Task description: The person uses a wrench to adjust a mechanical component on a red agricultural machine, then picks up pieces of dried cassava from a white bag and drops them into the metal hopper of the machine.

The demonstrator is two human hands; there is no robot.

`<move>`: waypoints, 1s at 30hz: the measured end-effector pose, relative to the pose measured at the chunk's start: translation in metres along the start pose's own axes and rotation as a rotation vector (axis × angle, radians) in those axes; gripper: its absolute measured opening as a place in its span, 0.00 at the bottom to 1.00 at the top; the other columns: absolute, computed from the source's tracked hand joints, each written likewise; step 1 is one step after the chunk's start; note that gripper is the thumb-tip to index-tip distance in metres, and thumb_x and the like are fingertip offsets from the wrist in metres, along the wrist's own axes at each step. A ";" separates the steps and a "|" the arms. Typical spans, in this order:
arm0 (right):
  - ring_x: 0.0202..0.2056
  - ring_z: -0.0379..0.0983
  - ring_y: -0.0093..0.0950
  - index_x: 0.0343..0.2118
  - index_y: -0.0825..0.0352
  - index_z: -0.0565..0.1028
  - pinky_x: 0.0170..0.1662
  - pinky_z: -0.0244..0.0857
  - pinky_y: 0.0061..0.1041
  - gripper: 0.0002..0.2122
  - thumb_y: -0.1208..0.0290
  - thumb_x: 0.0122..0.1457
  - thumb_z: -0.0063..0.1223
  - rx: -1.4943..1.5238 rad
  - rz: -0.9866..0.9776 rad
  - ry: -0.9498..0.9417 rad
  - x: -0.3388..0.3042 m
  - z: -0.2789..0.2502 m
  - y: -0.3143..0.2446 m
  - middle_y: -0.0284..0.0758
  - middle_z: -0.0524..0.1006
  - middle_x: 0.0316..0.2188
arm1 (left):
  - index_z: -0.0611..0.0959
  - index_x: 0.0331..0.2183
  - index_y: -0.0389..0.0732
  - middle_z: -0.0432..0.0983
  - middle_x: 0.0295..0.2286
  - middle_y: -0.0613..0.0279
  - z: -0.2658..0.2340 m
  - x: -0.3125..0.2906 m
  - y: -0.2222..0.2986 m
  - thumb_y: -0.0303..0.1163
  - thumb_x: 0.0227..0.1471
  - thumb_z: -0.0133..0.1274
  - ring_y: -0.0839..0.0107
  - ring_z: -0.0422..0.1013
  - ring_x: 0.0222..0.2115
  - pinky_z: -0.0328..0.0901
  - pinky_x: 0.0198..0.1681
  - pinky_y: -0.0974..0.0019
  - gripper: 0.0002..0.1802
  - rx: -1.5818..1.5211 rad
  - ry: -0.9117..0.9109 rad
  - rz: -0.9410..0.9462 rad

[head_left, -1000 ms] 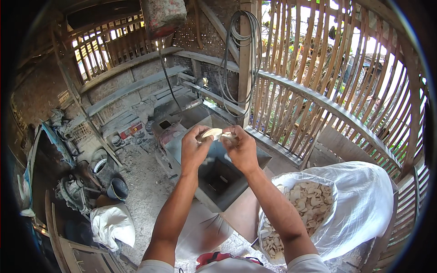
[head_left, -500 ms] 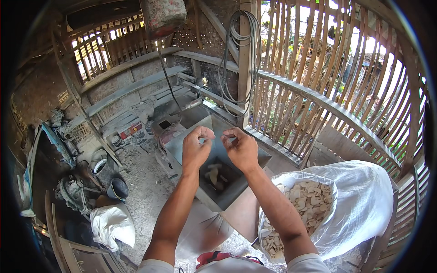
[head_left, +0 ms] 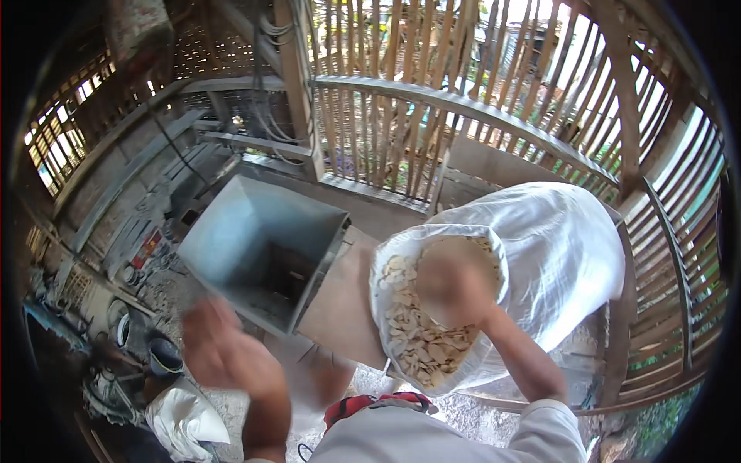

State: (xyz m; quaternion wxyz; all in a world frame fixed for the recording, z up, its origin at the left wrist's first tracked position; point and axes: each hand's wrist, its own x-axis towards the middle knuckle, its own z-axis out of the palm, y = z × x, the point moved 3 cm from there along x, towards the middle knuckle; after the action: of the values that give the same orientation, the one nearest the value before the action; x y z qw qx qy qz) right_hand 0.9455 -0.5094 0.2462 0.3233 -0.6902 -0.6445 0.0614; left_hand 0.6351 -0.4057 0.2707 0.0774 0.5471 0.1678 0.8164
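Observation:
A large white woven sack (head_left: 552, 239) lies to my right, its mouth turned toward me. Pale, dry-looking chips or slices (head_left: 423, 336) fill the opening. My right hand (head_left: 463, 293) is over these chips inside the sack's mouth; motion smears its fingers, so I cannot make out a hold on anything. My left hand (head_left: 224, 343), also blurred, hovers by the near left edge of a square metal hopper (head_left: 220, 228). Its finger position is unclear. The hopper slopes down to a dark bottom.
A flat board (head_left: 340, 297) spans the gap between hopper and sack. At lower left are a dark bucket (head_left: 164, 356) and a crumpled white sack (head_left: 185, 417). Wooden slat fencing (head_left: 378, 143) closes the far side, and a hose (head_left: 270, 116) hangs on a post.
Both hands have left the air over the hopper, where pale pieces showed inside. My right hand went right to the sack, my left toward lower left. The view has swung right.

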 end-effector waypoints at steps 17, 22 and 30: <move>0.23 0.76 0.32 0.30 0.62 0.74 0.34 0.72 0.37 0.15 0.64 0.42 0.68 -0.222 -0.180 -0.237 -0.147 0.016 0.041 0.30 0.76 0.19 | 0.75 0.53 0.35 0.74 0.49 0.43 0.061 -0.242 0.015 0.24 0.45 0.63 0.47 0.73 0.48 0.68 0.52 0.54 0.31 -0.088 -1.045 -0.749; 0.26 0.78 0.34 0.33 0.61 0.76 0.30 0.72 0.35 0.17 0.59 0.43 0.69 -0.219 0.063 -0.078 -0.147 -0.011 0.034 0.32 0.79 0.22 | 0.66 0.61 0.33 0.67 0.56 0.39 0.072 -0.254 0.006 0.42 0.48 0.67 0.45 0.66 0.56 0.63 0.59 0.52 0.45 -0.174 -0.969 -0.843; 0.45 0.77 0.43 0.47 0.62 0.76 0.45 0.73 0.39 0.27 0.47 0.51 0.62 -0.128 0.279 -0.361 -0.150 0.024 0.028 0.42 0.77 0.46 | 0.46 0.68 0.34 0.38 0.66 0.30 0.056 -0.289 0.010 0.64 0.25 0.73 0.35 0.37 0.67 0.44 0.69 0.44 0.81 0.116 -1.426 -0.680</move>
State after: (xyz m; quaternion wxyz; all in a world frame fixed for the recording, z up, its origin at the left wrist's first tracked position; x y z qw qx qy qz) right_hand 0.9331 -0.6391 0.1630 0.1468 -0.7693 -0.5930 0.1870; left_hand 0.7997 -0.4937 0.0425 0.3828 0.8602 0.2778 0.1905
